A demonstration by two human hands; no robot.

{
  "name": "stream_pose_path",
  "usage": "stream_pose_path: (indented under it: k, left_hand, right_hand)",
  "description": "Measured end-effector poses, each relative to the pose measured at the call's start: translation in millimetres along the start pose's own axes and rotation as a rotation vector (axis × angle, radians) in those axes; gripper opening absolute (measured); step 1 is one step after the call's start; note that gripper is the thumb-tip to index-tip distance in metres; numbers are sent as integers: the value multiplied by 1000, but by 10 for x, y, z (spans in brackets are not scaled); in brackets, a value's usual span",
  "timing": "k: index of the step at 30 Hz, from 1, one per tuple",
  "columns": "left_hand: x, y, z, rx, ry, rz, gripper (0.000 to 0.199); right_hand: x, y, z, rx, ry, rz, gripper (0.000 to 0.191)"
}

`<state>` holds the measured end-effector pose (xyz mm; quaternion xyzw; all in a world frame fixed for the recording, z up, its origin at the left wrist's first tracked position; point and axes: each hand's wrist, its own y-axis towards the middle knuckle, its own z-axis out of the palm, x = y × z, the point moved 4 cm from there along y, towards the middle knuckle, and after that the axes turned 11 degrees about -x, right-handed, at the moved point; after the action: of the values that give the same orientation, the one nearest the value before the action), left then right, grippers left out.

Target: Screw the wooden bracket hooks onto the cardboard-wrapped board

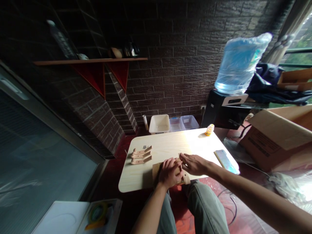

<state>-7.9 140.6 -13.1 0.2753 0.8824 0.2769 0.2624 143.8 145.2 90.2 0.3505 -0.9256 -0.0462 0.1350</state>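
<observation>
My left hand (pixel 169 173) presses down with its fingers curled over a light wooden piece with a rounded end (pixel 186 178). That piece lies on a brown slab or box (pixel 155 172) at the table's near edge; my hand hides much of both. My right hand (pixel 193 164) is closed in a pinch right beside my left fingers, at the far side of the piece. Whatever its fingers hold is hidden. Several similar wooden parts with angled ends (pixel 141 156) lie side by side on the left of the table, close to a small pile of screws or nails (pixel 144 147).
The pale table (pixel 168 143) also carries a yellow-capped bottle (pixel 209 130) and a phone-like flat object (pixel 226 160). Behind it stand a cream bin (pixel 159 116) and clear bins (pixel 189 122). A water dispenser (pixel 219 109) and cardboard box (pixel 263 143) are at right; an open case (pixel 97 216) is lower left.
</observation>
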Motion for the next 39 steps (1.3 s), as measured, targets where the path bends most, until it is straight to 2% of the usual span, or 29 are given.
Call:
stream_pose_path:
  k: [4, 10, 14, 20, 27, 33, 39]
  left_hand:
    - [-17, -1, -12, -16, 9, -9, 31]
    - [-30, -1, -18, -31, 5, -36, 38]
    - [-25, -5, -20, -25, 2, -37, 35]
    - [-25, 1, -34, -19, 5, -5, 39]
    - [-18, -13, -15, -7, 12, -8, 37]
    - [-21, -2, -25, -15, 7, -8, 40]
    - [-25, 13, -34, -15, 9, 6, 39]
  right_hand:
    - [-23, 9, 39, 7, -1, -15, 27]
    - [-55, 33, 41, 39, -108, 51, 35]
    - [-32, 26, 29, 39, -145, 75, 36]
    - [-31, 14, 26, 29, -164, -42, 22]
    - [-83, -5, 110, 79, -184, -26, 19]
    - [-88, 66, 119, 75, -230, 41, 31]
    - [-54, 53, 53, 85, -186, -14, 34]
